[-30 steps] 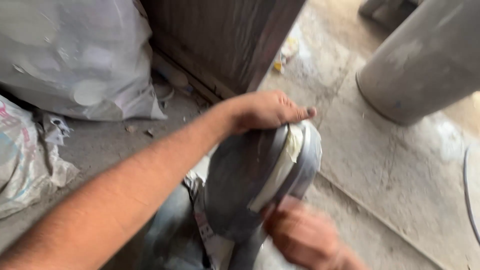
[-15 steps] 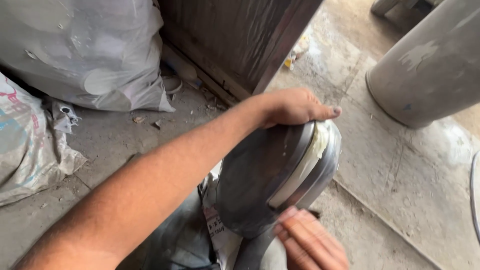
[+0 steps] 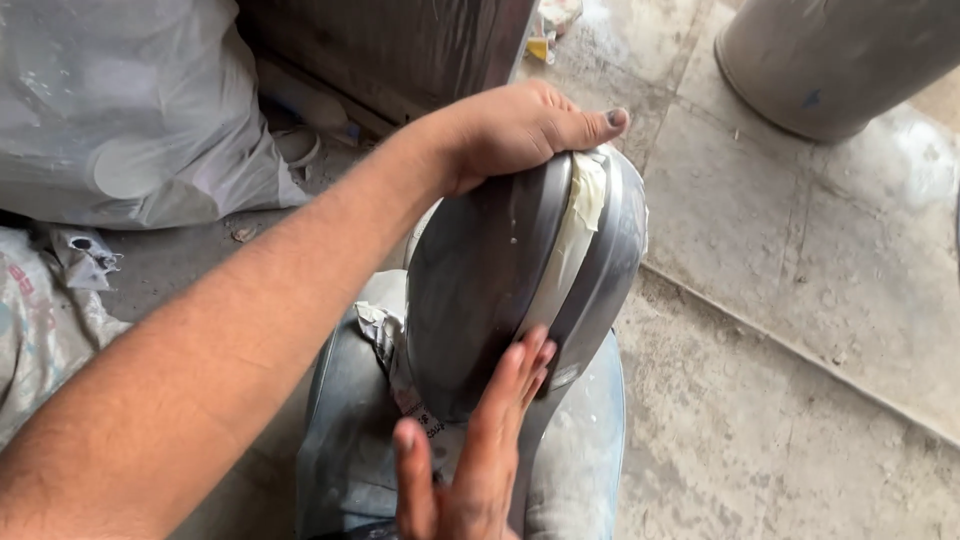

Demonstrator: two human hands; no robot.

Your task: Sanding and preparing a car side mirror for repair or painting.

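Left hand (image 3: 520,130) cupped over the top edge of a pair of grey metal bowls (image 3: 500,290) set rim to rim, thumb lying across the seam. Right hand (image 3: 480,450) flat, fingers extended and together, pressed against the lower curve. Bowls stand on edge on the person's knee (image 3: 580,470), pale tape (image 3: 575,230) around the joint. Judged stiff, smooth, likely slippery; best held by opposite rims. Contents hidden. Behind: white plastic sack (image 3: 130,110), full; grey cylinder (image 3: 830,60) on the stone floor (image 3: 800,400).
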